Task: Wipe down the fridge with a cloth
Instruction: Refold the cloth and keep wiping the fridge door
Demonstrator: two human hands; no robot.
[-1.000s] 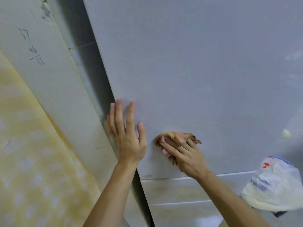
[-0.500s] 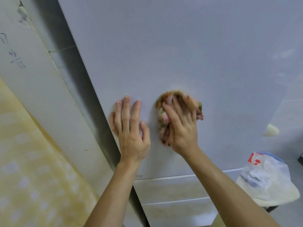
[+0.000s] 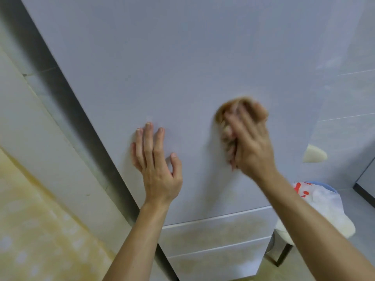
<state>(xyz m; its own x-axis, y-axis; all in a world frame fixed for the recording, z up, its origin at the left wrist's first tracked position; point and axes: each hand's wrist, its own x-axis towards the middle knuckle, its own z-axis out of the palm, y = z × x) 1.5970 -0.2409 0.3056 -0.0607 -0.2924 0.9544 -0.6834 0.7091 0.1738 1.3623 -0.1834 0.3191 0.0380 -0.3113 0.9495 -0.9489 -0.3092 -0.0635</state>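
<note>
The pale grey fridge door point(image 3: 182, 57) fills most of the view. My left hand point(image 3: 156, 165) rests flat on it near its left edge, fingers straight and pointing up. To its right, my right hand point(image 3: 249, 142) presses a bunched brown cloth point(image 3: 227, 112) against the door; hand and cloth are blurred by motion. The cloth shows above and left of my fingers, the rest is hidden under my palm.
Below the door are two white drawer fronts point(image 3: 219, 236). A dark gap point(image 3: 67, 94) and a pale wall panel point(image 3: 40, 149) lie to the left. A white plastic bag with red print point(image 3: 322, 207) hangs at the lower right, near a cream knob point(image 3: 314, 153).
My right hand has carried the cloth up the door and then rightwards, away from my left hand. My left hand has stayed flat on the door.
</note>
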